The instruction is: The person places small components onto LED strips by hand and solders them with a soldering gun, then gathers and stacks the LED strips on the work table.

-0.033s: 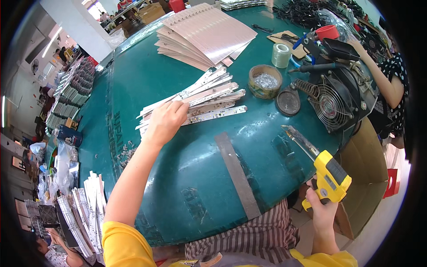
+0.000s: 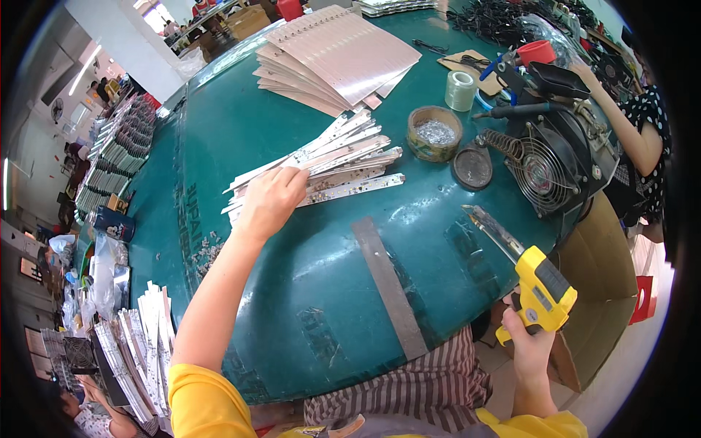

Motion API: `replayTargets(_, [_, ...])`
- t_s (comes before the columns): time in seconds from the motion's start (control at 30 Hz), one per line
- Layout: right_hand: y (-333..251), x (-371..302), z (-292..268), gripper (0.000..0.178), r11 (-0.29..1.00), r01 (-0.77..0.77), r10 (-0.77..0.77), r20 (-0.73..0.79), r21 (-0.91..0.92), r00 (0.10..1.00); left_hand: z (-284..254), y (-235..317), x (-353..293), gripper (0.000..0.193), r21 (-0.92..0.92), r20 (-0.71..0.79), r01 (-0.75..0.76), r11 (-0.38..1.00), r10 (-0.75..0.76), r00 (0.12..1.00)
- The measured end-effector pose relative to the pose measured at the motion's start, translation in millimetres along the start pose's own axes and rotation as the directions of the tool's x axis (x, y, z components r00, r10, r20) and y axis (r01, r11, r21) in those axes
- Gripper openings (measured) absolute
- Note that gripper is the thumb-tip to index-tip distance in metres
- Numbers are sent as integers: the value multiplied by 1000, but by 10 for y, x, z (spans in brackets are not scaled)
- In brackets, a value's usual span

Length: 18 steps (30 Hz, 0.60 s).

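Note:
My left hand (image 2: pixel 275 197) rests on a loose pile of narrow white circuit board strips (image 2: pixel 350 157), its fingers closed on a strip near the pile's left end. The strips fan out to the right, with small parts visible on several of them. In my right hand (image 2: pixel 527 342), at the table's right front edge, is a yellow and black soldering gun (image 2: pixel 544 292). Its metal tip points up and left over the table, apart from the strips.
A grey metal bar (image 2: pixel 391 288) lies near the front. Behind the strips are stacked pinkish board panels (image 2: pixel 343 55). To the right stand a tape roll (image 2: pixel 435 150) with silvery bits, a small round dish (image 2: pixel 473 168) and a fan (image 2: pixel 544 171). Another person's arm (image 2: pixel 621 120) reaches in.

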State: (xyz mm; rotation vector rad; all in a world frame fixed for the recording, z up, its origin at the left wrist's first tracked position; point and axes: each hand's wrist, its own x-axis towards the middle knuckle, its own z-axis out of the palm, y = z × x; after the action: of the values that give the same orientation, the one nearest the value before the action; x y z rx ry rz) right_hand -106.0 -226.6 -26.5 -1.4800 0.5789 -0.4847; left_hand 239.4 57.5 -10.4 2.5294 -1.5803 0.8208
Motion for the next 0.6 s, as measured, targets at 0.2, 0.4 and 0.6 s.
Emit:
replayTargets(0.2, [14, -32, -71, 46, 996, -77, 77, -22, -38, 997, -349, 177, 92, 29, 12, -39, -44, 999, 45, 998])
replayTargets(0.4, [-10, -10, -52, 47, 994, -48, 41, -78, -99, 996, -727, 794, 33, 31, -134, -3, -2, 991, 1, 1000])
replayTargets(0.6, [61, -26, -62, 48, 995, -5, 2, -27, -102, 1000, -594, 960, -244, 21, -436, 162, 147, 888, -84, 983])
